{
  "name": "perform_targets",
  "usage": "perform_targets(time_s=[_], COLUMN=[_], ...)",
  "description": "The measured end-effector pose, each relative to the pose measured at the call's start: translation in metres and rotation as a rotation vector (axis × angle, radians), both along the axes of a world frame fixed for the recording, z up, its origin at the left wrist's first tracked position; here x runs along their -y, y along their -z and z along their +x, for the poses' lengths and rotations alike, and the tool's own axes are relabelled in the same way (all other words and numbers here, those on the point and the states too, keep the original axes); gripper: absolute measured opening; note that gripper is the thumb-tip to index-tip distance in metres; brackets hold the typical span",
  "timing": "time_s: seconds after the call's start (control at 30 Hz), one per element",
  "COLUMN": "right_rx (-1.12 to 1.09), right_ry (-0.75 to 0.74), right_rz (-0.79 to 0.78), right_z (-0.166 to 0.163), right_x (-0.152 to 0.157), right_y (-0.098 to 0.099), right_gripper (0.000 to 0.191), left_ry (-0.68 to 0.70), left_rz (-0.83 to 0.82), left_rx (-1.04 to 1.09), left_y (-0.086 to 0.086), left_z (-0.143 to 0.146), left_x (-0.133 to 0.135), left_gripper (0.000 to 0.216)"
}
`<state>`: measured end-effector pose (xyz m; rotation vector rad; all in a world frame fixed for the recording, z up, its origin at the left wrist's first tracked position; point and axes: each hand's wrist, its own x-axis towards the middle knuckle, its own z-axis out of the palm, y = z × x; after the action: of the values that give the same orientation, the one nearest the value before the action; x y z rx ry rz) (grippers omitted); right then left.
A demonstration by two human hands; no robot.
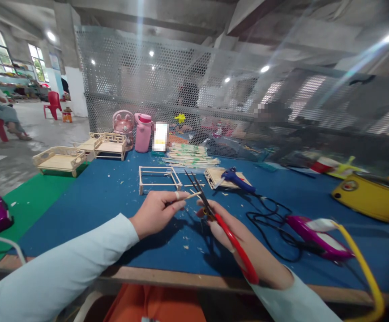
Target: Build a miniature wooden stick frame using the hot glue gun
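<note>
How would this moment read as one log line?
left hand: holds wooden stick; right hand: holds red-handled scissors; nearby: wooden frame, blue glue gun

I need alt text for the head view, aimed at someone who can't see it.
A person's left-hand grip pinches a wooden stick, and the right-hand grip holds red-handled scissors near its end. Beyond, on a blue tabletop, are an open wooden frame, a pile of sticks and a blue glue gun.

A craft workshop in a bare concrete hall: heavy beams (251,17) cross the top of the frame, loaded shelves (8,69) stand at upper left, and the blue worktop (88,201) at centre carries a glue gun (237,179), pale scraps (185,247) and miniature wooden furniture (111,146).
</note>
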<state>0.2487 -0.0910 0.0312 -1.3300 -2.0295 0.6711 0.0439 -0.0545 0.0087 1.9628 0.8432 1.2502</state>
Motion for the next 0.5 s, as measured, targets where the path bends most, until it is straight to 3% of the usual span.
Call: perform_targets(time_s=[0.23,0.33,0.4,0.5], right_rx=[0.124,0.127,0.118,0.157], right_ry=[0.035,0.051,0.102,0.194], right_rz=[0.121,0.183,0.194,0.172], right_z=[-0.012,-0.012,-0.009,0.003], right_x=[0.004,-0.001,-0.007,-0.016], right_y=[-0.008,-0.006,-0.004,-0.002], right_gripper=[0.034,0.029,0.030,0.033], left_ry=[-0.013,0.007,0.027,0.105], left_rz=[0.164,0.151,0.045,-0.369], left_rx=[-0.099,-0.066,-0.012,0.154], left_y=[0.005,0.003,0.000,-0.005], left_z=[0.000,0.003,0.006,0.007], left_x=[0.001,0.004,0.004,-0.002], left_gripper=[0.027,0.025,0.025,0.026])
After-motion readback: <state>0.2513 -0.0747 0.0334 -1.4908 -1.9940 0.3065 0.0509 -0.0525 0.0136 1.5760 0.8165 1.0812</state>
